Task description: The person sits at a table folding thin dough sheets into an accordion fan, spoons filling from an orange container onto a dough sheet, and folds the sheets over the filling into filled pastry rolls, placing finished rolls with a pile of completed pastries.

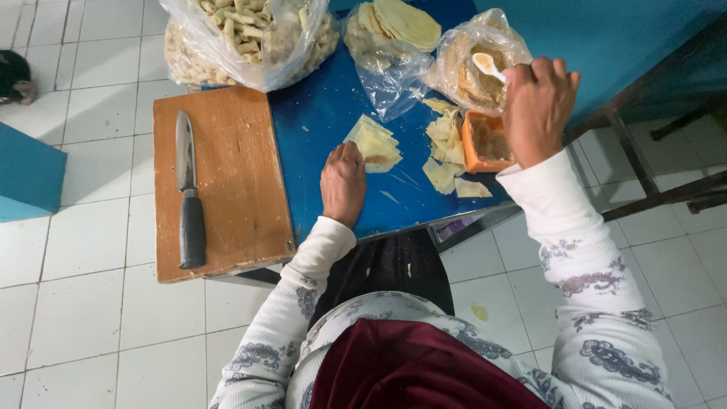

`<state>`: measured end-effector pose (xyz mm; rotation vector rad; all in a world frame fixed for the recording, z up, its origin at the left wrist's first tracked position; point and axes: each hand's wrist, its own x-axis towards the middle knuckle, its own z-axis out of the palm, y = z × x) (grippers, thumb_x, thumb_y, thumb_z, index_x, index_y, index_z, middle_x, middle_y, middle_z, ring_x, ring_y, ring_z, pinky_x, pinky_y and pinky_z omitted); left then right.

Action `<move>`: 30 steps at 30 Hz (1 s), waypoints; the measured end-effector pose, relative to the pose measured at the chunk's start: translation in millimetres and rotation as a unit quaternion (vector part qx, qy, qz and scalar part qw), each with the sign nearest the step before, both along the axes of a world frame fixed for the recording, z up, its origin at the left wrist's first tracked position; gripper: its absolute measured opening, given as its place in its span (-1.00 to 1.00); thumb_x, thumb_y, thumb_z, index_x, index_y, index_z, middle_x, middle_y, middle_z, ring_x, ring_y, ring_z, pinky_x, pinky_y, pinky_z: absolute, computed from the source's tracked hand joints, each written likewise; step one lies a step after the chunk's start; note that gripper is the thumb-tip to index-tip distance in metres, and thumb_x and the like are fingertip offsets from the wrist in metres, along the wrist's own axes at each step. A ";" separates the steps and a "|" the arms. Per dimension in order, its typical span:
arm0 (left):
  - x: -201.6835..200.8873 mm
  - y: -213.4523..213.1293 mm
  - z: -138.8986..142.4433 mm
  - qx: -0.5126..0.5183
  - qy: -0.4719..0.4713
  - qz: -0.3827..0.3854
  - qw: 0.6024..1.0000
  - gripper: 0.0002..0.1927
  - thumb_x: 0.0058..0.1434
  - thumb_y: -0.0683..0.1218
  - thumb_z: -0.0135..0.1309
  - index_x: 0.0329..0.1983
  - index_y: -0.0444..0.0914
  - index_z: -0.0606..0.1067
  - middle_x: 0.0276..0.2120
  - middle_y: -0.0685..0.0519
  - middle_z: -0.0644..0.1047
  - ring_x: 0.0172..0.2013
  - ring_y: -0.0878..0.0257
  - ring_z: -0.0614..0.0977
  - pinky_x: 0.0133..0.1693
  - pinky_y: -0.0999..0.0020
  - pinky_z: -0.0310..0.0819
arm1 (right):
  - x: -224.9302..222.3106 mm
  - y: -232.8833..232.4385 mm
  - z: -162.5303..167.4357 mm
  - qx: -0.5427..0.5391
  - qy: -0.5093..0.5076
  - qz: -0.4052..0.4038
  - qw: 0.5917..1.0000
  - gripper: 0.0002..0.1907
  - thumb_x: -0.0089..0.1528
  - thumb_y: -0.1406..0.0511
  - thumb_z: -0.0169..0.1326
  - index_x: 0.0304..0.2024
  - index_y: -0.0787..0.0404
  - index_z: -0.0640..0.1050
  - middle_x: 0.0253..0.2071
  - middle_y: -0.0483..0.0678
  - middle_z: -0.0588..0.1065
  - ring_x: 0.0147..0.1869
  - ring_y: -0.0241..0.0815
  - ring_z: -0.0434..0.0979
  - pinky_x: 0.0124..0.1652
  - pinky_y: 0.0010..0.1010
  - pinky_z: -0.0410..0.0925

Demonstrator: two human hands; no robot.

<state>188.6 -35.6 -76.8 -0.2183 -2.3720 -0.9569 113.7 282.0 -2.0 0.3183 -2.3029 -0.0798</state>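
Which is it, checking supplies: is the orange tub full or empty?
Partly full: brownish filling shows inside the orange tub, below its rim.

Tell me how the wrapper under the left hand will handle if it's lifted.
The wrapper is probably floppy: it looks thin and lies flat on the table under the left hand. It is likely light, like the loose pieces scattered nearby. It may tear easily, and the filling on it could slide off if tilted.

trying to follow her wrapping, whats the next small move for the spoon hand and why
Probably bring the spoon in the right hand across to the wrapper under the left hand: the spoon sits over the filling bag, and the wrapper lies flat.
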 end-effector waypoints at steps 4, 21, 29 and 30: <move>2.2 2.5 4.7 0.005 -0.012 0.012 1.000 -0.87 0.22 -0.30 0.08 -0.34 -0.32 0.35 -0.38 -0.13 0.48 -0.28 -0.09 0.54 -0.24 0.02 0.40 | -17.4 -12.8 -4.3 0.028 0.014 -0.039 0.999 -0.82 0.41 0.32 0.14 -0.31 0.16 0.61 -0.16 -0.06 0.47 0.01 -0.12 0.40 -0.01 -0.21 0.20; 5.5 7.1 19.5 0.061 -0.016 -0.023 0.998 -0.82 0.14 -0.33 0.13 -0.33 -0.32 0.34 -0.35 -0.14 0.50 -0.28 -0.15 0.56 -0.28 0.00 0.43 | 57.3 -121.8 -47.9 -0.270 -0.220 0.220 0.911 -0.87 0.17 0.41 0.24 -0.29 0.24 0.53 -0.30 0.00 0.53 -0.13 0.06 0.55 -0.14 -0.15 0.37; -1.6 11.1 20.3 0.110 -0.032 -0.045 0.992 -0.80 0.13 -0.36 0.15 -0.27 -0.32 0.39 -0.32 -0.14 0.54 -0.31 -0.04 0.65 -0.30 0.14 0.50 | 59.3 -127.7 -47.6 -0.340 -0.240 0.283 0.864 -0.87 0.31 0.46 0.13 -0.08 0.26 0.56 -0.11 0.04 0.61 -0.10 0.02 0.64 -0.14 -0.24 0.45; -2.6 11.3 19.4 0.111 -0.034 -0.049 0.992 -0.80 0.15 -0.36 0.16 -0.25 -0.32 0.40 -0.31 -0.14 0.55 -0.30 -0.04 0.66 -0.29 0.15 0.50 | 60.5 -127.8 -48.0 -0.326 -0.231 0.289 0.870 -0.84 0.30 0.47 0.13 -0.06 0.26 0.56 -0.11 0.04 0.61 -0.08 0.03 0.63 -0.13 -0.23 0.45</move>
